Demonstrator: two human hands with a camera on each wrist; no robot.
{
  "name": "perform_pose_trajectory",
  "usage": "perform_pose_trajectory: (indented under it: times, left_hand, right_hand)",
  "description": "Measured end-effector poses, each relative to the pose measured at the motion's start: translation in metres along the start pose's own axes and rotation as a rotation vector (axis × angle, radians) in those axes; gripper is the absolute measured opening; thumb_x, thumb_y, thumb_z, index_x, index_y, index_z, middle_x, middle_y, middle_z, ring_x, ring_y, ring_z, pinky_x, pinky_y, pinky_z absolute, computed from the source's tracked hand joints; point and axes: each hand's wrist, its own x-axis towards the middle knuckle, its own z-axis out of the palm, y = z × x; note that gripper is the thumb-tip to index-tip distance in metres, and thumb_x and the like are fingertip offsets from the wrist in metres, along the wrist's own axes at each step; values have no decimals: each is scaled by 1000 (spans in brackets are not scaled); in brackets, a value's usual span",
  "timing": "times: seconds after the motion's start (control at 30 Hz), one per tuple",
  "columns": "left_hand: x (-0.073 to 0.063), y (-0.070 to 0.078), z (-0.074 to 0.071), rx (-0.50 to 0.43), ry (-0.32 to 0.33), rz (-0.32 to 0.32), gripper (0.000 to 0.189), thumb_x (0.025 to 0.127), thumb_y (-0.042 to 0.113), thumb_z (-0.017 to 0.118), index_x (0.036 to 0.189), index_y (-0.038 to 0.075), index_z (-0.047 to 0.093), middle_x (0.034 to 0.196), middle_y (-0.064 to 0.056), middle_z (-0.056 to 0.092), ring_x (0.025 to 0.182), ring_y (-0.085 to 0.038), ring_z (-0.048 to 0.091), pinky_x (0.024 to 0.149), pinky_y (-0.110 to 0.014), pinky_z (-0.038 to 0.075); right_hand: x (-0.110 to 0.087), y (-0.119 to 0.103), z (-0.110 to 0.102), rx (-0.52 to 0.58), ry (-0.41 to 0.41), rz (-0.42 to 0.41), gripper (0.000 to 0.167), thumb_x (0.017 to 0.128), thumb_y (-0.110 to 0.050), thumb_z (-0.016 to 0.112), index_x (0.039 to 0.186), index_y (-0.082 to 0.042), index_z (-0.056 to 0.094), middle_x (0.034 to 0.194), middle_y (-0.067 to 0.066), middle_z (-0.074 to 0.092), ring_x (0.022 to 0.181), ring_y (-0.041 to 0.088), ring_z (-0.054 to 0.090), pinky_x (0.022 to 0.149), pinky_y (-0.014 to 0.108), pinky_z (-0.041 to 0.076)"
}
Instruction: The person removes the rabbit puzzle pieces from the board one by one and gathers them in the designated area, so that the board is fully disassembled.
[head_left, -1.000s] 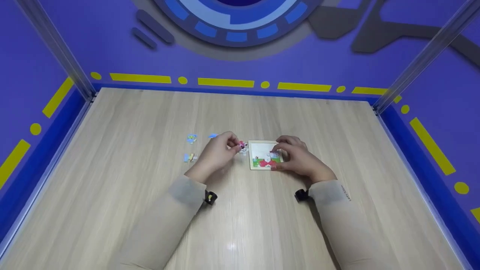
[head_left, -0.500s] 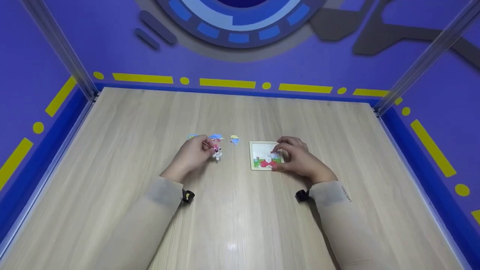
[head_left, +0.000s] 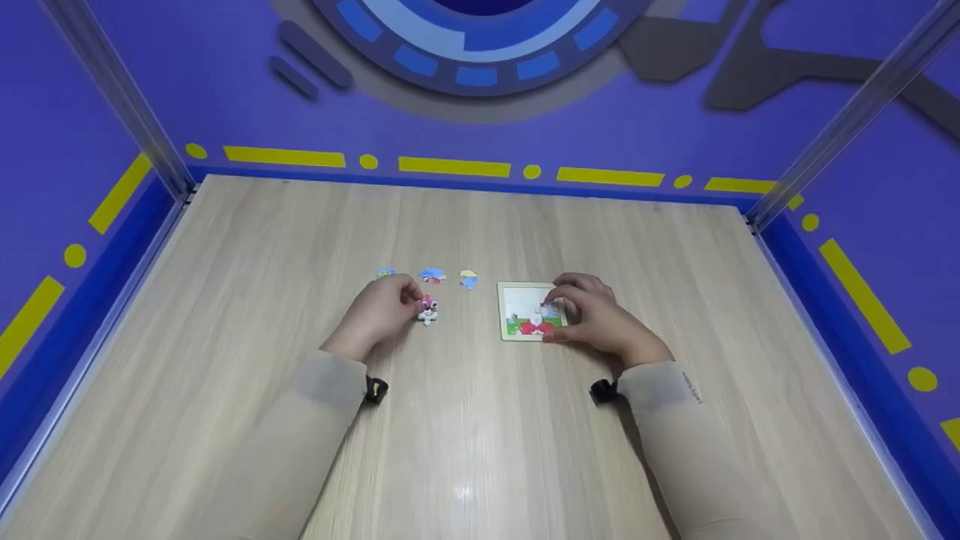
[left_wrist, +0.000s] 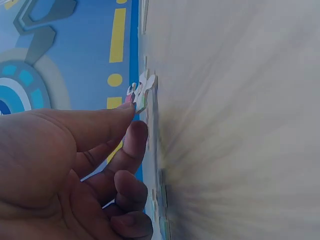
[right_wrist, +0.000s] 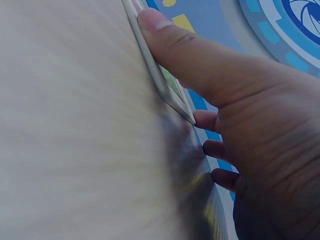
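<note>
Between thumb and forefinger my left hand [head_left: 382,307] pinches a puzzle piece [head_left: 427,311] with a white and pink cartoon print. In the left wrist view that piece [left_wrist: 143,90] stands tilted at the fingertips, close to the tabletop. My right hand [head_left: 600,315] grips the right side of a square puzzle tray [head_left: 500,311], its thumb on the near rim and a finger reaching inside. Fitted pieces [head_left: 534,327] in green, red and white fill the tray's lower part; its upper left shows bare white. The right wrist view shows the thumb over the tray's edge [right_wrist: 162,92].
Loose puzzle pieces lie behind my left hand: a blue and red one [head_left: 432,275], a yellow and blue one [head_left: 468,280], and a blue one [head_left: 385,272] partly covered. The wooden table [head_left: 480,420] has purple walls [head_left: 480,135] at back and sides.
My left hand has carried the pinched piece left, away from the tray, then lowered it slightly. The yellow and blue piece is now uncovered. My right hand stays on the tray.
</note>
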Motion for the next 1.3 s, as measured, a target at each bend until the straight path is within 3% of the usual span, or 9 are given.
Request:
perform_pose_trajectory:
  times: [0.37,0.57,0.8,1.0,1.3]
  left_hand:
    - [10,0,4,65,12,13,10,110,19,75,110,10,79,112,-9,77,102,-25,66,98,-46,56]
    - [11,0,4,79,23,20,8,109,17,75,109,10,80,118,-12,71,108,-29,61,101,-47,53]
    - [10,7,7,44,61,42,20,109,21,77,122,6,79,133,-17,66,123,-36,65,111,-50,55]
    - [9,28,14,-6,56,41,30,109,28,74,133,9,78,144,-13,63,133,-37,61,115,-51,54]
    - [10,74,38,-79,37,136,25,110,35,72,124,15,79,140,-7,67,138,-32,65,121,-50,52]
  right_hand:
    - [1,0,-1,-18,0,-17,54,87,-43,100,134,-31,75,172,6,49,167,39,31,138,70,23]
    - [2,1,-1,-18,-1,-30,56,87,-44,99,135,-29,75,171,7,49,167,39,31,138,70,22]
    - [2,1,-1,-34,-7,-26,85,86,-50,99,158,-21,64,174,9,47,168,38,31,139,67,23]
    - [2,0,-2,-46,-14,-14,102,85,-53,99,168,-15,54,178,10,44,170,37,30,140,65,25]
    - [2,-2,-2,-50,-25,18,102,89,-53,96,170,-10,52,179,10,41,170,41,28,140,66,26]
